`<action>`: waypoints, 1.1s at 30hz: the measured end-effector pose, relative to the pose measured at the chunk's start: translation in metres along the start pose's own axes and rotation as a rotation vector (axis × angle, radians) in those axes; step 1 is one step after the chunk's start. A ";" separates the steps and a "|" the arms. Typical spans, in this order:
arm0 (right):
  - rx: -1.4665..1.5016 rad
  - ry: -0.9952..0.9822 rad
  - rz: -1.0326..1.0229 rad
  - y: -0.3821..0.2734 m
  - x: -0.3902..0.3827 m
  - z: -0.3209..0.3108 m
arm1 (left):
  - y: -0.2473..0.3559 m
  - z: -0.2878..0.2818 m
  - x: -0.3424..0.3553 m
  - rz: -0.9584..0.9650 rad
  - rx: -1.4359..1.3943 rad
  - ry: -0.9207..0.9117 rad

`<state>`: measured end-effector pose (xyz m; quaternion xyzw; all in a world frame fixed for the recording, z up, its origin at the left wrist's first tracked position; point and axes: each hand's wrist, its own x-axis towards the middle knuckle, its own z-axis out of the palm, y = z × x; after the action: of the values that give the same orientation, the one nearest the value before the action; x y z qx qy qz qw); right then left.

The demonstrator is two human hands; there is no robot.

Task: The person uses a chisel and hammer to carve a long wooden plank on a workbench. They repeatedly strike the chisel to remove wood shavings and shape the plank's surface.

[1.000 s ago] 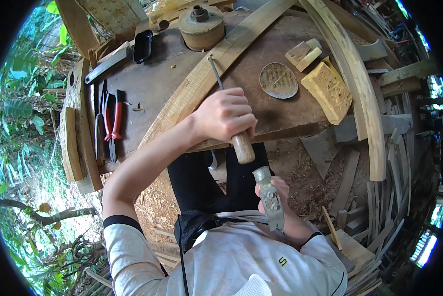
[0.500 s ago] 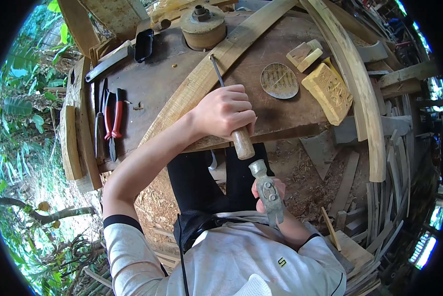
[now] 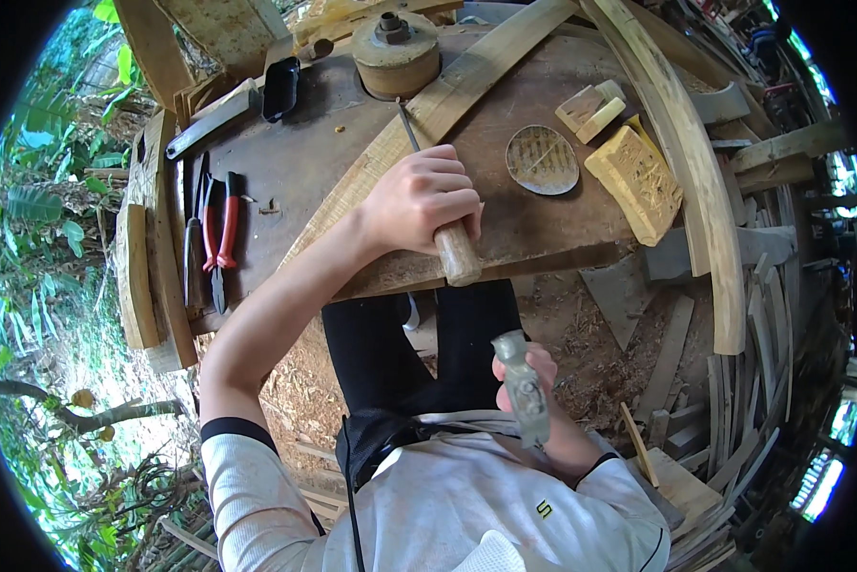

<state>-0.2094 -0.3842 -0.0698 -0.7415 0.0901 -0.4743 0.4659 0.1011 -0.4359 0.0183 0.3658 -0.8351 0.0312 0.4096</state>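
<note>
My left hand is wrapped round the wooden handle of a chisel. Its thin metal shaft points away from me, with the tip at the left edge of a long wooden board that slants across the bench. Whether the tip touches the wood I cannot tell. Below the butt of that handle, close to my body, my right hand grips a claw hammer. The metal head is slightly blurred and apart from the chisel; the hammer's handle is mostly hidden behind it.
Red-handled pliers and a slim tool lie at the bench's left. Toward the back are a black tray and a round block with a bolt. A round disc, wood blocks and curved timber occupy the right.
My left hand and the chisel have shifted slightly away and to the left. The hammer has dropped a little toward my body, widening its gap from the chisel's butt.
</note>
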 end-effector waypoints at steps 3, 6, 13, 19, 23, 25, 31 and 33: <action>0.093 -0.018 0.099 0.004 -0.022 -0.007 | 0.007 0.006 -0.003 0.058 0.041 -0.010; 0.083 -0.024 0.195 0.008 -0.030 -0.006 | 0.015 0.010 -0.002 0.082 0.018 -0.020; 0.056 -0.027 0.245 0.004 -0.028 -0.004 | 0.018 0.012 0.000 0.080 -0.022 -0.027; 0.125 -0.022 0.100 -0.006 -0.017 -0.007 | 0.014 0.014 -0.001 0.105 -0.007 -0.024; 0.221 -0.007 -0.001 -0.011 -0.011 -0.006 | 0.014 0.014 -0.002 0.119 -0.005 -0.025; 0.246 -0.034 -0.004 -0.012 -0.008 -0.006 | 0.014 0.014 -0.002 0.122 -0.008 -0.026; 0.209 0.029 -0.042 -0.016 -0.009 0.003 | 0.015 0.016 0.000 0.104 -0.040 -0.018; 0.263 0.125 -0.174 -0.008 -0.007 0.014 | 0.016 0.017 0.001 0.109 -0.046 -0.001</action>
<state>-0.2042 -0.3671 -0.0699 -0.6481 -0.0082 -0.5657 0.5097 0.0793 -0.4308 0.0113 0.3104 -0.8545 0.0341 0.4152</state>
